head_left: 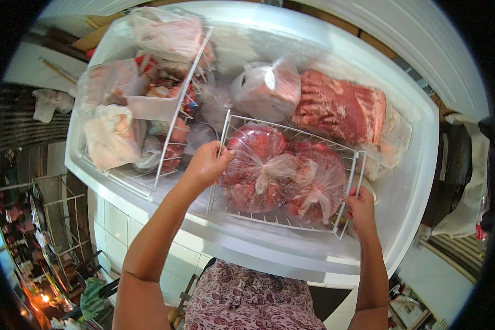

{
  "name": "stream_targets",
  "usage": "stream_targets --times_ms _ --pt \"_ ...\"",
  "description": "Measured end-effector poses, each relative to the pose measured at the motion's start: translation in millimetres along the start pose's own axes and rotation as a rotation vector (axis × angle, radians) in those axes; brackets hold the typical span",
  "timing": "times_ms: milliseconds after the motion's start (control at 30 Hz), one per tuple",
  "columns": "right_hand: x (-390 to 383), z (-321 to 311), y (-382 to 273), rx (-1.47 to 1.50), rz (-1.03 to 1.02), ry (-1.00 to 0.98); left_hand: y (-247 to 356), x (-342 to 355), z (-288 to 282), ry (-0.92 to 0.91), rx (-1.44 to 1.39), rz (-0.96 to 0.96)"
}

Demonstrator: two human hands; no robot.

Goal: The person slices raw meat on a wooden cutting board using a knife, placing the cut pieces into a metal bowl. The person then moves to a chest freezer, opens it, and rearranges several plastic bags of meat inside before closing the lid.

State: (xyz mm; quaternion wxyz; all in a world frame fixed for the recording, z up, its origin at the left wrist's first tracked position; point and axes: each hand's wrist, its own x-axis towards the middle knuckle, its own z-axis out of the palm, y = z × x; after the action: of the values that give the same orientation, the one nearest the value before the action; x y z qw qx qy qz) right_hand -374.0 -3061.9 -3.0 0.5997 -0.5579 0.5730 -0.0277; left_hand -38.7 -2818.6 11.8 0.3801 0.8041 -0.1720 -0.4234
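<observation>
A white wire basket (269, 218) sits tilted within the open chest freezer (225, 234). Two knotted clear plastic bags of red meat fill it, one bag (254, 165) on the left and another bag (319, 184) on the right. My left hand (208, 165) is closed around the basket's left end, its fingertips beside the left bag. At the basket's right end, my right hand (361, 206) grips the wire rim. What lies under the basket is mostly hidden.
Behind the basket lie a large slab of ribbed meat (341, 107) and a white plastic-wrapped bundle (267, 91). A second wire basket (184, 99) at the left holds several bagged packs and a white tub (153, 107). The raised freezer lid (423, 49) stands at the upper right.
</observation>
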Motion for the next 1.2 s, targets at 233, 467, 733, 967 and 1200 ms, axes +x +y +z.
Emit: stream_targets --times_ms 233,467,733,967,1200 --pt "-72 -7 -74 -0.105 -0.498 0.098 87 -174 -50 0.221 -0.188 0.358" --pt "-174 12 -139 -0.056 -0.693 -0.032 86 -346 -86 0.230 -0.608 0.488" --pt "-259 105 -148 -0.219 -0.612 -0.453 -31 -460 -131 0.440 -0.773 0.318" --pt "-296 264 -95 -0.875 -1.407 -0.597 -198 -537 -174 0.736 -0.866 0.119" --pt "-362 459 -42 -0.537 -0.567 -0.797 -315 -615 -219 1.066 -0.786 -0.070"
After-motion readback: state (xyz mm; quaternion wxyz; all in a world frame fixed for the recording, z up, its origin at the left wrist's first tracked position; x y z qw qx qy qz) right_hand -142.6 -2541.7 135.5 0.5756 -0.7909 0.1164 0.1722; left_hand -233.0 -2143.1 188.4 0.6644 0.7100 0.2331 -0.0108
